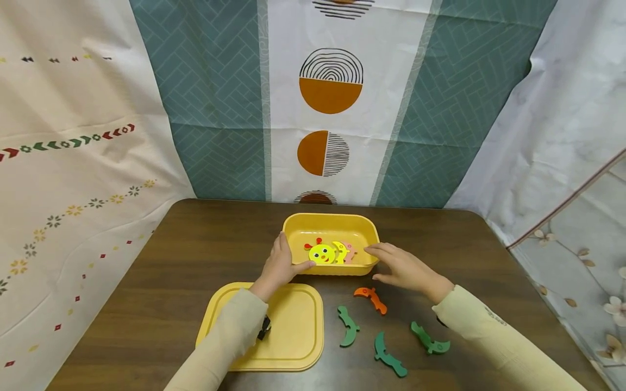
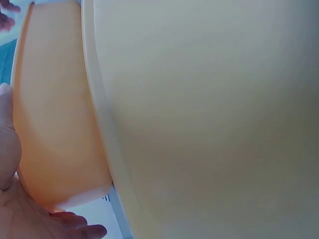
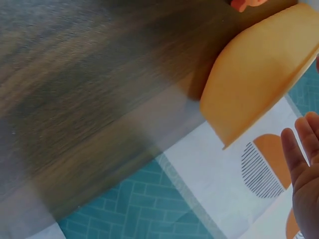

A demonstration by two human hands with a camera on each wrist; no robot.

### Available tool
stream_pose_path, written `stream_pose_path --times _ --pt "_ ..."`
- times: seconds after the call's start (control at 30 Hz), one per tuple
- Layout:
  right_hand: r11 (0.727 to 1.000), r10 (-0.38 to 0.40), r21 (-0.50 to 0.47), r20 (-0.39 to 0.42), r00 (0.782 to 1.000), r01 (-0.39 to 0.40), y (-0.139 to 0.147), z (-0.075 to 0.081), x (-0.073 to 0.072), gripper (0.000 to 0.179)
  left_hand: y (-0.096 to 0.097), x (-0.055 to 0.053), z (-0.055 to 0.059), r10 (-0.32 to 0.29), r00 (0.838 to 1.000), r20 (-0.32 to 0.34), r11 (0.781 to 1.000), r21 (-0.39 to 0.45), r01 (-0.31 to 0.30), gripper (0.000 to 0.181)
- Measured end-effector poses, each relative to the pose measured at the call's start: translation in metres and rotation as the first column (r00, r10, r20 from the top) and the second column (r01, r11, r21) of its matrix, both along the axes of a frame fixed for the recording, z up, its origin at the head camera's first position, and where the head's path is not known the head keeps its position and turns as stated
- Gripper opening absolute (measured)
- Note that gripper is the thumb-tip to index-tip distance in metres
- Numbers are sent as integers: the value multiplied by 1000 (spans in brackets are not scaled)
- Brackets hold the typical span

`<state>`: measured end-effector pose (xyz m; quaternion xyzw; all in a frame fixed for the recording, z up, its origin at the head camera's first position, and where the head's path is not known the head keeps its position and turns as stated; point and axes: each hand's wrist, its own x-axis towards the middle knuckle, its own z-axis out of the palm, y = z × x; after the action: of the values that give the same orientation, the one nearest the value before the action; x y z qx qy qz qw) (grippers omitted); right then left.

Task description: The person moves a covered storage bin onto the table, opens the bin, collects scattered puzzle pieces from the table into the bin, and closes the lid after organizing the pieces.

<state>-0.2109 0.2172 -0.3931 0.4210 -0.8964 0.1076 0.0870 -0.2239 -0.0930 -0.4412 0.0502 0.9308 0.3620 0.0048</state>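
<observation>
A yellow plastic box (image 1: 337,270) stands towards the back of the table. In it lie a yellow smiling caterpillar-head piece (image 1: 321,254) with red antennae, a yellow curved piece (image 1: 340,252) and a pink curved piece (image 1: 350,253). My left hand (image 1: 280,264) grips the box's left end, its thumb at the front rim and its fingers along the outer side. At the right end, my right hand (image 1: 403,266) reaches to the rim with fingers extended and holds nothing; the right wrist view shows those fingers (image 3: 299,154) apart from the box wall (image 3: 259,64).
A yellow lid (image 1: 293,331) lies at front left, partly under my left forearm. Right of it lie an orange curved piece (image 1: 373,300) and green curved pieces (image 1: 348,327), (image 1: 388,355), (image 1: 430,339) on the brown table (image 1: 195,244). A patterned curtain (image 1: 220,108) hangs behind.
</observation>
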Motion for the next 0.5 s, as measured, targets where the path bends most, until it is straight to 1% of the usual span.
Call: stream_pose_path --times 0.13,0.27,0.33,0.5 --pt "1000 17 13 -2 1000 -17 5 -2 3 64 0 0 0 -5 1000 -1 1000 5 5 114" --pt "999 42 15 -12 999 -42 9 -3 5 63 -1 0 -1 0 1000 1 1000 6 0 114" --pt "999 43 20 -16 999 -43 11 -4 5 63 -1 0 -1 2 1000 2 1000 4 -2 113" --pt "998 45 38 7 999 -45 14 -6 7 63 -2 -1 -1 -5 1000 6 1000 15 5 113"
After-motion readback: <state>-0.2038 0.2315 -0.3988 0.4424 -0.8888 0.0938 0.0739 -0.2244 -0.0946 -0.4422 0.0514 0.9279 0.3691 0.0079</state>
